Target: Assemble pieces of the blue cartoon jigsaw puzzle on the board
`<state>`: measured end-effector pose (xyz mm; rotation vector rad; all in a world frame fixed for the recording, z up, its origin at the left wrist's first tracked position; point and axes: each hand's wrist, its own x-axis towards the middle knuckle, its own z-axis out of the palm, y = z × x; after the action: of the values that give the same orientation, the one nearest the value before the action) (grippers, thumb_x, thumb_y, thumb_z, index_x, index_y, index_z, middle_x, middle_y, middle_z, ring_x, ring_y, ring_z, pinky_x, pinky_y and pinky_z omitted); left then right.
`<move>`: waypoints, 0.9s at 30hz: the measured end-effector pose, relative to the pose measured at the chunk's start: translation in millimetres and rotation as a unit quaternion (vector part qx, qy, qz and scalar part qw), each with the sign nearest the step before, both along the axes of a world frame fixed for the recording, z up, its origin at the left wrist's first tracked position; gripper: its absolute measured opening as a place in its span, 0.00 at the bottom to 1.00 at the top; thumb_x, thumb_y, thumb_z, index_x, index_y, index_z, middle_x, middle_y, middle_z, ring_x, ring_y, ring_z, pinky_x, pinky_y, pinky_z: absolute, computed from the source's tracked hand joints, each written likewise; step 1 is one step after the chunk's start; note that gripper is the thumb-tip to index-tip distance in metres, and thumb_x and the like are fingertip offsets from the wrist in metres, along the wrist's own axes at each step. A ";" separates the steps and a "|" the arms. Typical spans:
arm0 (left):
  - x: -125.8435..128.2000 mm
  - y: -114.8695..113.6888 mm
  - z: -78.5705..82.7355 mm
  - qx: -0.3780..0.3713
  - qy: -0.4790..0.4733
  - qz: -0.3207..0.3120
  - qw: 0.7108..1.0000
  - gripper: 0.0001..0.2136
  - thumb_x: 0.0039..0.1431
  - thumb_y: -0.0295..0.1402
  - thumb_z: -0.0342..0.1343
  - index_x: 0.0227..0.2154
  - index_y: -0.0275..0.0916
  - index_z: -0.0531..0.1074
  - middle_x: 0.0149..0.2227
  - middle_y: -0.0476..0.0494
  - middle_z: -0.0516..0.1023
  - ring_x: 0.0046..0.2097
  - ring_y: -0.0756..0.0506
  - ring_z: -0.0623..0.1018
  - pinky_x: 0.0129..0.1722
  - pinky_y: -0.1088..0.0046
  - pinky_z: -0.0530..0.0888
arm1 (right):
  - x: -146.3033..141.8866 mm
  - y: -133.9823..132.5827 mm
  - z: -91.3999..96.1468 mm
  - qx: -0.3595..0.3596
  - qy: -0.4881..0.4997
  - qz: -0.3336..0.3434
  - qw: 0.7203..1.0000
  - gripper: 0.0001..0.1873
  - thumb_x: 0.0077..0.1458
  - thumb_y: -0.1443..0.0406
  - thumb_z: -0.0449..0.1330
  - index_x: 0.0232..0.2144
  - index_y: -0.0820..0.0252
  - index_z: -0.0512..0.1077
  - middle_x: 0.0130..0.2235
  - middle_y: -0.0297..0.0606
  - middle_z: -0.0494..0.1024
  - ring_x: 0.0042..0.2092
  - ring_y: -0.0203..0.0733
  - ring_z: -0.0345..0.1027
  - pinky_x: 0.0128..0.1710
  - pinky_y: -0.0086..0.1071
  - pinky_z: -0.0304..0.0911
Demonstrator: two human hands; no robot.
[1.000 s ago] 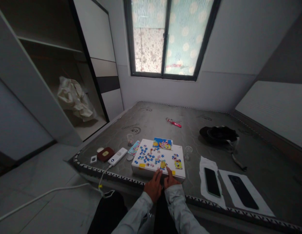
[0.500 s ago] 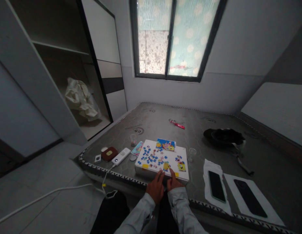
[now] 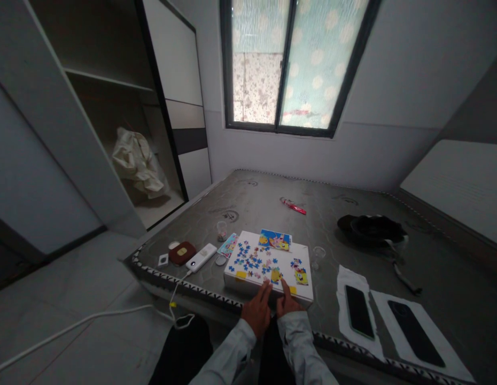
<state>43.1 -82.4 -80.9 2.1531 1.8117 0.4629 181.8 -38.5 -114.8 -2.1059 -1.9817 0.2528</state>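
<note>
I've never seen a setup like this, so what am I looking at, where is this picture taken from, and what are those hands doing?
This picture comes from a camera worn on a person's head, looking forward and down, so the two sleeved arms at the bottom are the wearer's own. There is no machine here. The bare left hand and bare right hand are open and hold nothing. Their fingers rest near the front edge of a flat white rectangular board, which has blue and multicoloured jigsaw pieces scattered on it. A bright cartoon picture card lies at its far edge. All this sits on a grey mattress, along with a white power bank to the left and two black smartphones on white sheets to the right.
</note>
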 end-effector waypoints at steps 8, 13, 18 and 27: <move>4.4 -1.2 0.6 -0.015 0.014 -0.024 0.999 0.35 0.58 0.24 0.46 0.70 0.41 0.52 0.73 0.41 0.50 0.63 0.44 0.72 0.57 0.68 0.75 | -0.2 -1.2 3.3 -0.014 -0.019 -0.004 1.000 0.31 0.65 0.65 0.47 0.70 0.52 0.56 0.34 0.39 0.83 0.31 0.42 0.77 0.32 0.31 0.65; 4.3 0.0 -3.3 -0.040 0.027 -0.019 0.999 0.36 0.59 0.25 0.46 0.71 0.44 0.49 0.74 0.41 0.48 0.60 0.42 0.75 0.54 0.65 0.77 | -0.1 -0.6 6.4 -0.024 -0.015 -0.005 1.000 0.31 0.65 0.66 0.47 0.69 0.53 0.57 0.37 0.40 0.84 0.33 0.43 0.78 0.33 0.33 0.66; 3.1 0.9 -4.9 -0.036 0.019 -0.029 0.999 0.36 0.58 0.25 0.46 0.71 0.42 0.49 0.74 0.41 0.48 0.63 0.42 0.71 0.57 0.65 0.75 | 2.3 -1.3 11.8 -0.028 -0.003 0.008 1.000 0.30 0.64 0.65 0.49 0.68 0.49 0.60 0.36 0.38 0.84 0.33 0.42 0.77 0.32 0.30 0.65; 5.9 -0.8 -3.7 -0.037 0.023 -0.010 0.999 0.36 0.59 0.23 0.46 0.71 0.43 0.49 0.75 0.40 0.44 0.56 0.42 0.78 0.50 0.65 0.78 | 0.7 -2.2 12.4 -0.011 -0.014 0.005 1.000 0.31 0.64 0.66 0.51 0.68 0.52 0.59 0.33 0.37 0.83 0.30 0.39 0.76 0.29 0.27 0.62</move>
<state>49.0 -83.2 -84.6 2.1469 1.8004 0.3373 182.5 -40.8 -102.4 -2.1253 -2.0160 0.2495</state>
